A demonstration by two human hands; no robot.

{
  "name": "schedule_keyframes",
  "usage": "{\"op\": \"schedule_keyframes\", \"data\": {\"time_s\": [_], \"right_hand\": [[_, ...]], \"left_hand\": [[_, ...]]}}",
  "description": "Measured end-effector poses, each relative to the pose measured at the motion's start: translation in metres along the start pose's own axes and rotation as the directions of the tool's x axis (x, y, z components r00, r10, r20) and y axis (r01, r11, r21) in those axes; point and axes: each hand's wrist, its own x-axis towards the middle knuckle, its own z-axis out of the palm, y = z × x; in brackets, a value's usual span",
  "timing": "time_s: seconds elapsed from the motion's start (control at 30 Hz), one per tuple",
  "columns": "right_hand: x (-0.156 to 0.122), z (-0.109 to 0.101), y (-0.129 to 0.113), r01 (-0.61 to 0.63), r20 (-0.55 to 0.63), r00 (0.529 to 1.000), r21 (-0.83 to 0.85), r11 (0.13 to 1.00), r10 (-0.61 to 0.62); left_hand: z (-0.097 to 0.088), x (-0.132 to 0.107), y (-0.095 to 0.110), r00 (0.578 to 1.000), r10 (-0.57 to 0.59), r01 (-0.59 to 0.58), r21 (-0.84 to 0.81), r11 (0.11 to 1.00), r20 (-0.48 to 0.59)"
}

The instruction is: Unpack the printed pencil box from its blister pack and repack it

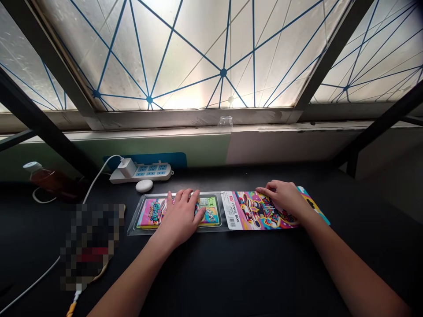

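Observation:
On the black table lies a colourful pencil box (211, 215) in a clear plastic tray (132, 226). My left hand (181, 216) rests on the box with its fingers spread, covering the middle of it. Joined or butted against the tray's right side is a bright printed card (251, 211), with a white strip reading "PENCIL BOX" and a barcode. My right hand (287, 200) lies over the right part of this card, fingers stretched to the left and partly bent. Whether the card is still attached to the tray I cannot tell.
A white power strip (148, 172) with a plugged-in charger (127, 168) stands at the back left, a white oval case (144, 186) before it. A blurred phone-like object (92, 246) with cables lies left. A capped bottle (49, 178) stands farther left, and a clear cup (226, 123) on the sill.

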Motion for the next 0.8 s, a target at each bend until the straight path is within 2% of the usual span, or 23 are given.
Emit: {"op": "schedule_keyframes", "data": {"time_s": [0.2,0.47,0.67,0.8], "right_hand": [[-0.003,0.005,-0.004,0.035,-0.027,0.999,0.057,0.998,-0.033],[-0.007,0.012,-0.017,0.100,-0.085,0.992,0.116,0.988,-0.090],[-0.013,0.020,-0.038,0.142,-0.083,0.988,0.134,0.981,-0.132],[-0.012,0.018,-0.032,0.134,-0.059,0.990,0.145,0.980,-0.127]], "left_hand": [[0.002,-0.001,0.005,0.999,0.039,-0.039,-0.031,0.999,-0.015],[0.008,-0.005,0.021,0.997,0.076,-0.078,-0.092,0.993,-0.022],[0.008,-0.007,0.034,0.995,0.089,-0.099,-0.242,0.965,-0.051],[0.007,-0.008,0.035,0.994,0.106,-0.109,-0.222,0.969,-0.027]]}}
